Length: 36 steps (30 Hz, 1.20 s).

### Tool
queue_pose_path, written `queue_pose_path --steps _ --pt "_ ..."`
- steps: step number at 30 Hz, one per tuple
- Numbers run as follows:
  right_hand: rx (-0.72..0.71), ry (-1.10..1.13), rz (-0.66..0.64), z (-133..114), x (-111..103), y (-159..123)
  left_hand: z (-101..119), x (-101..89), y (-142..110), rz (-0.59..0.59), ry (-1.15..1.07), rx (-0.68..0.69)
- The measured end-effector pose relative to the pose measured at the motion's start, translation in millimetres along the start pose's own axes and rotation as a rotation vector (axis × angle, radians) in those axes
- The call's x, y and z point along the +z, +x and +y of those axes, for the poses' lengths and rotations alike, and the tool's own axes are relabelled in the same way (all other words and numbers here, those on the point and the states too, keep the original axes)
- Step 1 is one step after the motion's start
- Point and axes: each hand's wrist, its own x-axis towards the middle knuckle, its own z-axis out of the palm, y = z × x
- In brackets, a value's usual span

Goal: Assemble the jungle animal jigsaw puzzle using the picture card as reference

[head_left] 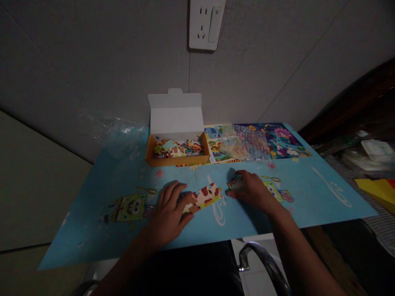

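Note:
A joined strip of jigsaw puzzle pieces (206, 197), white with brown patches and a yellow-green lower edge, lies on the blue mat in the middle. My left hand (168, 216) rests at its left end, fingers spread, with the thumb and forefinger touching the pieces. To the right of the strip, apart from it, my right hand (251, 190) has a greyish puzzle piece (235, 183) with a small red spot between thumb and fingers. Part of that piece is hidden by the hand.
Behind the hands an open box (194, 159) holds several loose puzzle pieces (173, 149). Colourful picture sheets (284, 142) lie beside it, partly under a clear plastic bag (243, 144). More clear plastic (120, 129) sits at the back left. A wall (123, 61) stands behind the mat (92, 181).

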Motion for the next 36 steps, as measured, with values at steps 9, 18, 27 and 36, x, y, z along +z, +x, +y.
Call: queue_pose_path --steps 9,18,27,36 --pt "-0.200 0.207 -0.252 -20 -29 -22 -18 4.4 -2 0.032 -0.036 -0.020" --pt "-0.154 0.118 -0.207 -72 10 -18 -14 3.1 0 0.069 -0.055 -0.049" --pt "-0.143 -0.001 -0.254 -75 -2 -16 -13 2.5 1 0.062 -0.055 -0.071" --pt "-0.425 0.417 -0.305 -94 -10 -27 -11 -1.8 3 0.216 -0.341 -0.006"
